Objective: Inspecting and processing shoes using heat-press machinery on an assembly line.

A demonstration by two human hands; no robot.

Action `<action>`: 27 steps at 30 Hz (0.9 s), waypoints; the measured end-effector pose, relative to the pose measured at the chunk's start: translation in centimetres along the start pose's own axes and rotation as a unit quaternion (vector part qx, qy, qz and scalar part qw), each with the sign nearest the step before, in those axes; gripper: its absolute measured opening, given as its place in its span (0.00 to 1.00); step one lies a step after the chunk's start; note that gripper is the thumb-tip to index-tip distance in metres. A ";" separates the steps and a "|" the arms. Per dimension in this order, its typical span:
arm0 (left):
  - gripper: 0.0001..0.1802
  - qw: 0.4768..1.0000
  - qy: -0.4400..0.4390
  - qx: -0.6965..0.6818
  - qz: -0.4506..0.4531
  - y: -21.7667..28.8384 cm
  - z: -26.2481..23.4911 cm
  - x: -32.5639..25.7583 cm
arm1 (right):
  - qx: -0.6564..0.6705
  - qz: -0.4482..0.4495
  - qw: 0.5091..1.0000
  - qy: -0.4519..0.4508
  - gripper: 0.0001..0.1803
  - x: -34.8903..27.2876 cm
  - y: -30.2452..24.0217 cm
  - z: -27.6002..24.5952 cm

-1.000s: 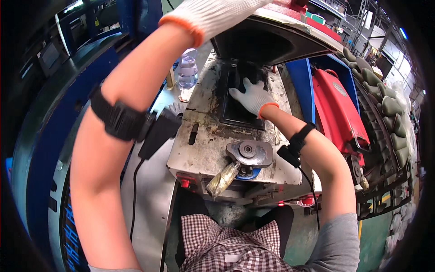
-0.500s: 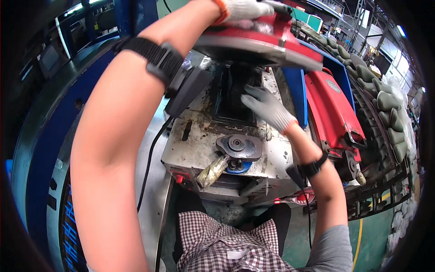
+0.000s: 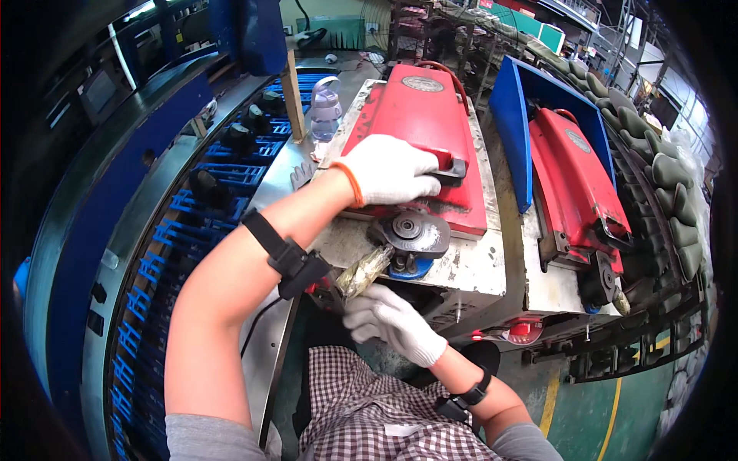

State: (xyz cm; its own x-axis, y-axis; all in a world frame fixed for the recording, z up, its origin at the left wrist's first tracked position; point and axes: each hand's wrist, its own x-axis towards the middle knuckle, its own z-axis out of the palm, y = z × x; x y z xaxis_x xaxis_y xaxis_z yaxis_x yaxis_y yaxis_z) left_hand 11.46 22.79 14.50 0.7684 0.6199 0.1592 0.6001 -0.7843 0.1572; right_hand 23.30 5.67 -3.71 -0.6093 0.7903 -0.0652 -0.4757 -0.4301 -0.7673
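1. Head view, and the left hand (image 3: 392, 170) is right on the action: white glove, fingers bent in around the black handle (image 3: 453, 172) at the near end of a red cover (image 3: 411, 107). That's a hold.
2. Look just beyond and under that palm: the red cover lies down flat along the pale machine bed (image 3: 469, 265), running away from the fingers.
3. Now below the left hand, nearer the body, a dark metal cam (image 3: 411, 233) sits at the front edge of the bed, its taped lever (image 3: 361, 273) angling down toward the other glove.
4. Here's the right hand (image 3: 392, 323), directly beneath that lever's end! Fingers loosely curled, palm partly open; whether they grip the lever or only brush it, I cannot tell.
5. Out to the right of both hands, a second red cover (image 3: 573, 157) lies beside a blue guard (image 3: 506, 115).
6. Beyond the left hand, off to its left, stands a clear bottle (image 3: 325, 115); below the right hand, a checkered apron (image 3: 361, 407).
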 end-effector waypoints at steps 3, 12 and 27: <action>0.19 0.998 0.059 -0.001 -0.016 -0.1 1.1 -0.1 | 0.153 -0.026 0.986 -0.060 0.35 2.2 0.2 1.3; 0.17 0.993 0.119 -0.005 0.024 -0.2 2.6 -0.1 | 0.440 -0.074 0.893 -0.060 0.29 -3.3 -4.0 0.4; 0.25 0.976 0.098 -0.115 0.157 13.6 3.2 7.1 | -0.704 0.003 0.276 0.654 0.25 -30.8 -20.4 -10.7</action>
State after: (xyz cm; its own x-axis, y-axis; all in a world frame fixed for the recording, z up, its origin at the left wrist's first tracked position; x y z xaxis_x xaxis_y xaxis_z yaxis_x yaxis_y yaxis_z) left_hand 25.77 16.44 14.65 0.8361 0.3598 0.4140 0.2584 -0.9241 0.2814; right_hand 58.51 -5.26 7.12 0.5818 0.6692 0.4624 0.8024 -0.5653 -0.1914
